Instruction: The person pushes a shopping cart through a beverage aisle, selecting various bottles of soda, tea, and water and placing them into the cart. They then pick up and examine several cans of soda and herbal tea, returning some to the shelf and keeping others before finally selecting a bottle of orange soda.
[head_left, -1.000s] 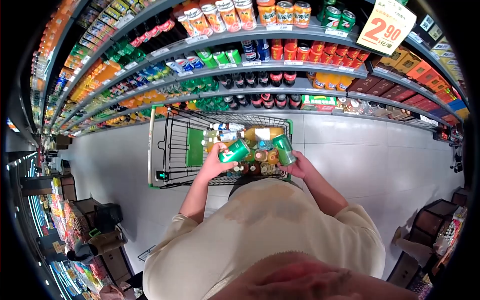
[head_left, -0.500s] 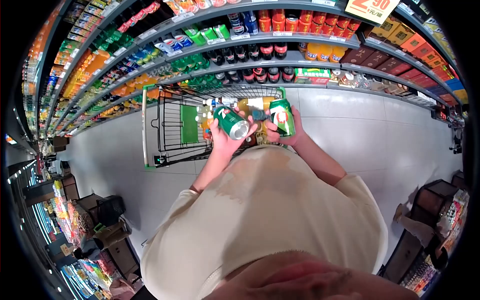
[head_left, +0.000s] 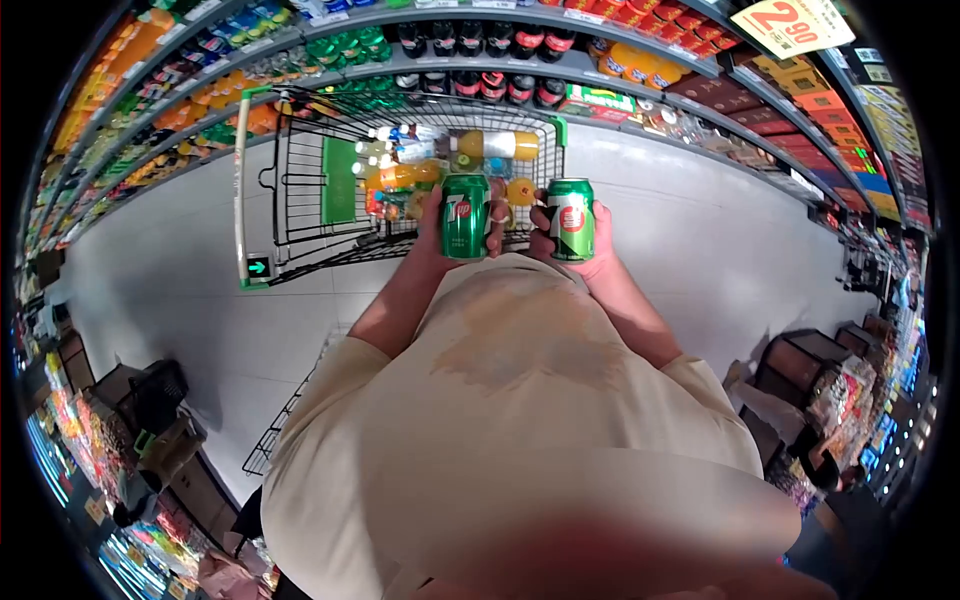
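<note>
A dark green 7up can (head_left: 465,218) stands upright in my left hand (head_left: 432,228), with its printed front showing. My right hand (head_left: 600,245) is wrapped round a second can (head_left: 572,220), green and white with a red round mark, also upright. The two cans are side by side and apart, in front of my chest. Just beyond them is the shopping cart (head_left: 323,110), a black wire one with green trim. Inside it lie several bottles, among them an orange-yellow bottle (head_left: 508,145) with a white label.
Curved shelves (head_left: 560,72) with several rows of bottles, cans and boxes run beyond the cart. A price sign (head_left: 790,25) hangs at the upper right. Dark display bins (head_left: 800,365) stand behind on the right, others on the left. Part of a wire frame (head_left: 285,425) shows at my left side.
The can in my left hand has turned from tilted to upright, its label now facing me. My right hand's can has straightened too. The view has tipped down, and the cart and shelves appear higher.
</note>
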